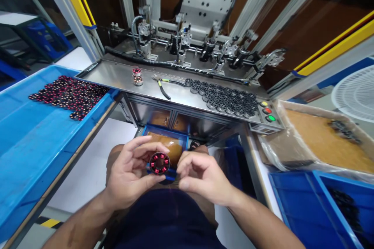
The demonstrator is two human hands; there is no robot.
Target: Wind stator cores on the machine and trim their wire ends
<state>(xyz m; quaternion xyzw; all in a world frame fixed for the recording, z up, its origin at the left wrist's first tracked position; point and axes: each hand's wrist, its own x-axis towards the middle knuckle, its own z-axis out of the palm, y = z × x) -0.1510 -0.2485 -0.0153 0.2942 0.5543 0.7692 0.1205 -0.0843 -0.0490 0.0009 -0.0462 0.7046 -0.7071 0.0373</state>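
My left hand (128, 171) holds a motor stator (159, 163) between its thumb and fingers. Red wire windings ring the stator's round opening, which faces up toward me. Close by on the right, my right hand (204, 175) has loosely curled fingers, the thumb a little apart from them. Nothing shows between those fingers, and the right hand does not touch the stator. Both hands are above my lap, in front of a blue bin (186, 140) with brown material in it.
Wound stators (73, 95) fill part of a blue tray (17, 136) at left. The metal bench carries a small stator stack (137, 77), cutting pliers (163, 87), many black parts (224, 97) and coloured buttons (269, 111). A plastic-lined box (321, 140) and blue bins (295, 202) stand right.
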